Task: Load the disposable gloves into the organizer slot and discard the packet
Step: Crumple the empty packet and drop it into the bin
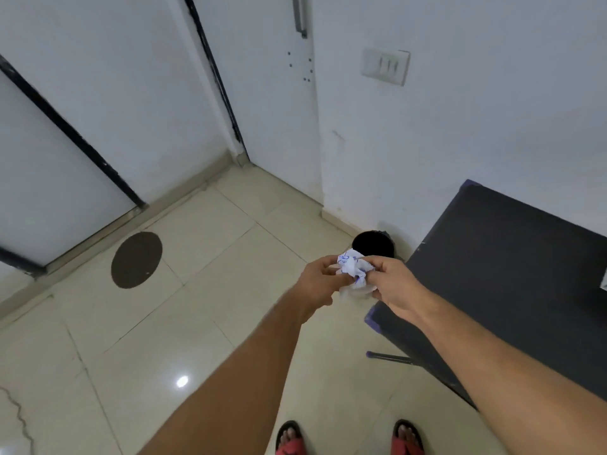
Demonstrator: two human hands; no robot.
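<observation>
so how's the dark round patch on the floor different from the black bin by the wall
The dark round patch is brownish, flat and flush with the tiles, out in the open floor near the door frame. The black bin is a standing container with an open mouth, tucked into the corner beside the table, and partly hidden behind the crumpled packet. Both look round and dark.

- Light: even, cool, fairly bright; white walls (460,126) look bluish.
- Glare: one small bright spot on the glossy floor tiles (182,381).
- Shadows: soft, faint.
- Distortion: wide-angle bending of door frames (213,70) toward the edges.
- Sharpness: slightly soft throughout.
</observation>
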